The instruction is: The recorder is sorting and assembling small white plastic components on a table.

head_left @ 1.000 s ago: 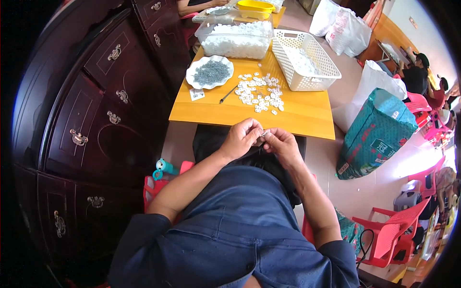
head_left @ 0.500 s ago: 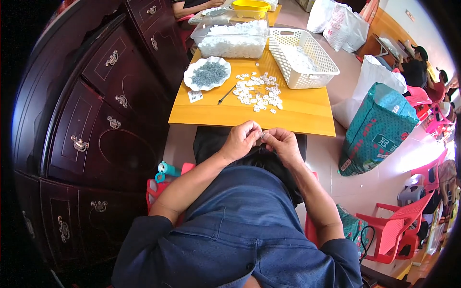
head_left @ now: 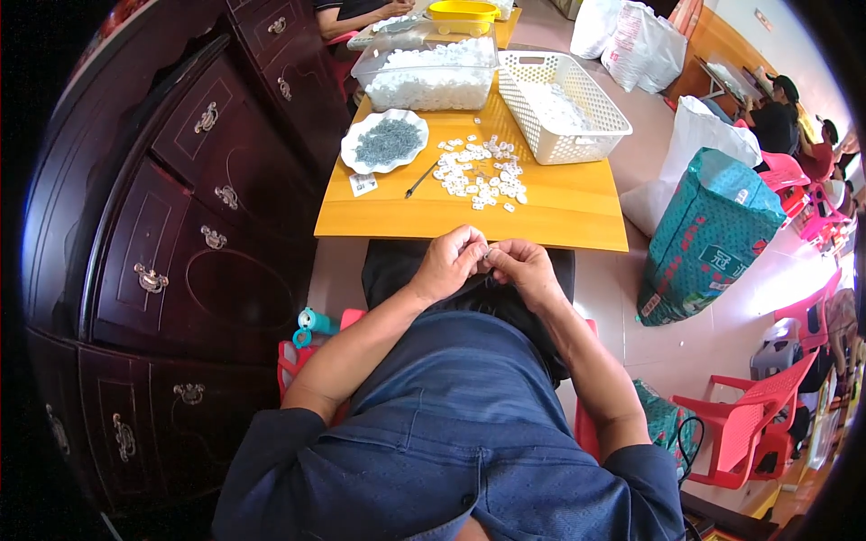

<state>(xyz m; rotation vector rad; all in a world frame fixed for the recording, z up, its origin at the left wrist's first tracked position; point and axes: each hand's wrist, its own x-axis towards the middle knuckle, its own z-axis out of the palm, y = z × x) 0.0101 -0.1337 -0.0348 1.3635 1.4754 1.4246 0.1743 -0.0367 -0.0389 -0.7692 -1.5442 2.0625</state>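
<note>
Over my lap, just short of the table's near edge, my left hand [head_left: 446, 265] and my right hand [head_left: 525, 269] meet fingertip to fingertip. Both are closed in a pinch; what lies between the fingers is too small and covered to name. Beyond them on the yellow wooden table [head_left: 379, 217] is a loose scatter of small white flat plastic pieces with holes [head_left: 487, 191]. Left of the scatter lies a thin dark pointed tool [head_left: 420, 180]. A white scalloped dish [head_left: 349, 157] holds a heap of tiny grey parts [head_left: 388, 142].
A clear bin [head_left: 363, 76] of white pieces and a white perforated basket [head_left: 606, 137] stand at the table's back. Dark wooden drawers [head_left: 135, 243] line the left. A teal sack [head_left: 699, 243] and red chairs [head_left: 749, 415] are on the right. Other people sit farther off.
The view has shifted slightly, so the table and its contents appear a little left and higher. My hands stay pinched together, with only a slight shift of the fingers.
</note>
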